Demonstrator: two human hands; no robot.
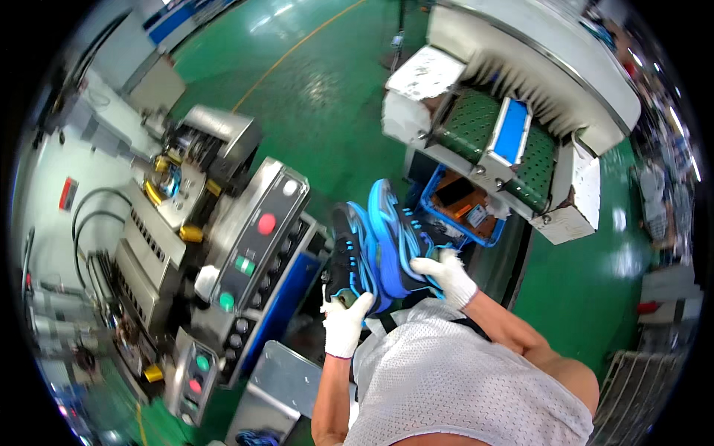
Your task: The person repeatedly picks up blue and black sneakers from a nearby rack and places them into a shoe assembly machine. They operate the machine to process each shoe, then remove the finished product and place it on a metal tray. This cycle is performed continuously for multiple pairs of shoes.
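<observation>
Head view: here's the left hand [346,325] in a white fabric glove, thumb and fingers clamped on the heel end of a black-and-blue sports shoe [345,251]. The right hand [448,279], white-gloved too, grips a matching black-and-blue shoe [386,236] near its heel. Both shoes are up before the body, soles inward, just left of a blue plastic basket's [487,241] near edge.

Bright; glare on floor [316,89]; edges warped.
</observation>
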